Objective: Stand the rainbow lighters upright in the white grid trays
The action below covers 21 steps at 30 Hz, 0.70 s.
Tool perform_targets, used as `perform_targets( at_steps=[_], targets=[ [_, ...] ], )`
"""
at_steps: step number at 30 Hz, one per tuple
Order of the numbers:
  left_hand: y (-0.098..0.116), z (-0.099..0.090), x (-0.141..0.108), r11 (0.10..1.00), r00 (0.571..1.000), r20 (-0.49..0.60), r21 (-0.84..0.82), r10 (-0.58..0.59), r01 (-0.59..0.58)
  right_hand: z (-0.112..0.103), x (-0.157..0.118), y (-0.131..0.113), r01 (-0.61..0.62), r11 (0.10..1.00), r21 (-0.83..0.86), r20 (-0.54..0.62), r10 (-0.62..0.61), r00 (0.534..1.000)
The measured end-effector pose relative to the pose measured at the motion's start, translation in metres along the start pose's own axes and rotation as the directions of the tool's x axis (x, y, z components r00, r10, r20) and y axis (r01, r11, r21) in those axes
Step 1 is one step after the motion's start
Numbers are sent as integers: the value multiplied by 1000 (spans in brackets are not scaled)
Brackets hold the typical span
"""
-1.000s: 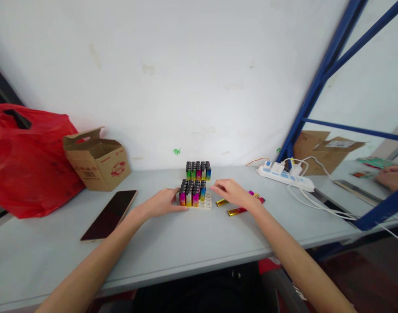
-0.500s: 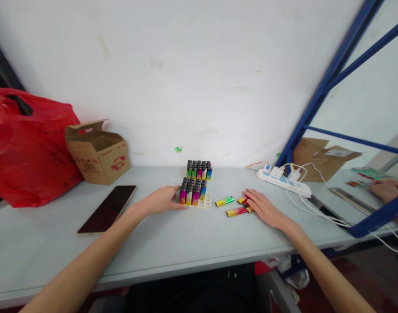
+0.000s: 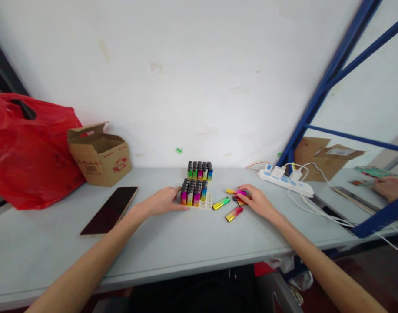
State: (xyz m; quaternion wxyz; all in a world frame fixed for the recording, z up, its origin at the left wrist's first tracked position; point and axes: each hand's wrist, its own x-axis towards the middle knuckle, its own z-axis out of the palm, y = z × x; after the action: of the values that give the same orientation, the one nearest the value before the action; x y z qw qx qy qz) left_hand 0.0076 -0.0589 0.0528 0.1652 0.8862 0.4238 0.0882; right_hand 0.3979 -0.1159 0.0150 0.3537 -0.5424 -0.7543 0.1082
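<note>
My left hand (image 3: 166,201) is closed on the left side of a white tray (image 3: 206,206) with round-edged slots, thumb along its front edge. Upright lighters (image 3: 192,193) in bright colours with black tops fill much of this tray, while slots at its right are bare. Fingers of my right hand (image 3: 257,202) pinch a yellow-and-magenta lighter (image 3: 232,191), its far end hidden by the fingers. Under and beside that hand lie other lighters, partly covered. A green-and-yellow lighter (image 3: 221,204) and a red-and-yellow lighter (image 3: 234,214) rest flat on the table between tray and hand.
Behind the tray stands another block of upright lighters (image 3: 200,171). To the left are a phone (image 3: 109,211), an open cardboard box (image 3: 101,161) and a red bag (image 3: 36,152). A power strip (image 3: 285,183), cables and blue frame (image 3: 329,87) stand right; beyond is another person's hand (image 3: 389,188).
My right hand has gone from lying flat over the loose lighters to pinching one. The loose lighters have shifted and turned. My left hand stays at the tray.
</note>
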Motion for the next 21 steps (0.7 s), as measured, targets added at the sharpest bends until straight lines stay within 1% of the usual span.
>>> perform_targets(
  at_steps=[2,4,6,8,10,12,14,16,18,21],
  targets=[
    [0,0,0,1000,1000,-6,-5,-1,1,-3,11,-6,-55,990,130,-64,64,996],
    [1,0,-1,1000,1000,-9,3,-4,4,-6,26,-15,-89,944,316,-104,127,986],
    [1,0,-1,1000,1000,-6,12,-7,7,-8,43,-27,-100,851,515,-122,188,975],
    [2,-1,-1,1000,1000,-6,23,-8,8,-7,60,-40,-95,712,696,-106,232,967],
    [2,-1,-1,1000,1000,-6,31,-4,4,-3,73,-54,-99,588,803,-50,232,971],
    [2,-1,-1,1000,1000,-5,28,9,-8,7,82,-64,-124,526,842,12,212,977],
    [2,-1,-1,1000,1000,-6,22,13,-13,21,86,-70,-162,521,838,56,213,975],
    [3,-1,-2,1000,1000,-9,15,10,-9,38,85,-71,-208,562,801,80,244,967],
    [3,-2,-3,1000,1000,-8,1,11,-11,54,81,-68,-234,648,725,74,265,962],
    [3,-2,-3,999,1000,2,-21,24,-24,69,73,-62,-187,812,553,0,225,974]
  ],
)
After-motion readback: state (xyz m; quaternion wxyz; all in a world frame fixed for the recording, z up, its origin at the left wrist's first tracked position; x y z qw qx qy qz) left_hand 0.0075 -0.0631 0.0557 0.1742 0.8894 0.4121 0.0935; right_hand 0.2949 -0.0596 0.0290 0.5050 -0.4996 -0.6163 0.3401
